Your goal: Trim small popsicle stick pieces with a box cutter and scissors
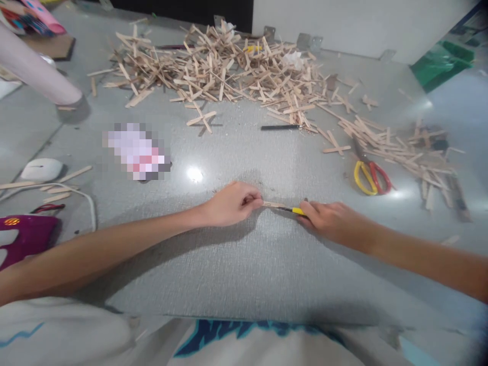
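My left hand is closed in a pinch on a small wooden craft stick, whose free part points right. My right hand is wrapped round a yellow-handled knife with a narrow dark blade. The blade's tip meets the right end of the stick, just above the grey table; whether it cuts in is too small to tell. To the right of that hand lie scissors with one yellow and one red handle. A black strip-like tool rests farther back.
A big heap of craft sticks spreads along the back, with more sticks at the right. On the left are a pixelated phone-shaped object, a white mouse, a cable, a purple item and a pale roll.
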`<action>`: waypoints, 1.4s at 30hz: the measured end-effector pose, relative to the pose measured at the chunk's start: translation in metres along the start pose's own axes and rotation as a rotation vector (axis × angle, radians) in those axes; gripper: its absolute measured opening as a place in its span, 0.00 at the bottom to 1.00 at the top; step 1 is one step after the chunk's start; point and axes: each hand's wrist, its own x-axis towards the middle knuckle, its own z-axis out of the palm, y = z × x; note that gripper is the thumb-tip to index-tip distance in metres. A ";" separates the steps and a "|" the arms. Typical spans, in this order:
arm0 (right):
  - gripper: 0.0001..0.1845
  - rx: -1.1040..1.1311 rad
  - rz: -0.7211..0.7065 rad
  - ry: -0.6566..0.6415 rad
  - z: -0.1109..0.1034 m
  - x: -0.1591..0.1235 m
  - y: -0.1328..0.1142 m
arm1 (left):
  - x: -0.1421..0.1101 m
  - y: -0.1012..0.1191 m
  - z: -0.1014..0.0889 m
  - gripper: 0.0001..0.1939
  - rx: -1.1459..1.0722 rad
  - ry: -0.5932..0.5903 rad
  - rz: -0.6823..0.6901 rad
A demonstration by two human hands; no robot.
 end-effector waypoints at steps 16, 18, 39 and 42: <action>0.14 -0.180 0.037 -0.111 -0.019 -0.005 -0.013 | 0.000 -0.001 0.000 0.17 0.003 0.002 0.010; 0.16 -0.213 0.048 -0.154 -0.033 -0.003 -0.021 | 0.000 -0.001 0.001 0.17 -0.005 0.003 0.022; 0.17 -0.255 -0.013 -0.169 -0.031 0.015 -0.007 | 0.000 -0.005 -0.001 0.18 -0.047 -0.008 0.023; 0.16 -0.199 -0.067 -0.146 -0.018 0.015 0.007 | 0.001 -0.005 -0.001 0.18 -0.043 -0.010 0.023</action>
